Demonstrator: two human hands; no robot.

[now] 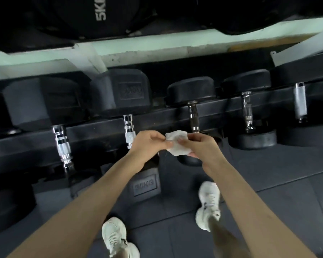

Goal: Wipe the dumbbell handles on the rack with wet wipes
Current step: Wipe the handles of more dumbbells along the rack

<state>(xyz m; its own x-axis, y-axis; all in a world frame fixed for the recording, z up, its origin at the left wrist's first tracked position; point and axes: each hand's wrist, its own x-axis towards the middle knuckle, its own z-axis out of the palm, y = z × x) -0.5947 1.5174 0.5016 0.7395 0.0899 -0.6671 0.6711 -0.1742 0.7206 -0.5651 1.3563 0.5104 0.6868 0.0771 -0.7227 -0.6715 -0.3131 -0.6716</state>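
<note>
A crumpled white wet wipe (178,144) is held between both hands in front of the black dumbbell rack (101,135). My left hand (147,144) pinches its left edge and my right hand (199,148) grips its right side. Several black dumbbells lie across the rack with chrome handles showing: one at the far left (63,148), one just left of my left hand (129,131), a darker one above the wipe (193,116), one further right (247,110), and a matte silver one at the far right (299,101). The wipe touches no handle.
A 30KG dumbbell head (144,185) sits below my left forearm. A pale green rail (157,45) runs above the dumbbells, with black weight plates marked 5KG (101,10) behind it. My two white shoes (116,237) (209,205) stand on dark rubber floor tiles (278,174).
</note>
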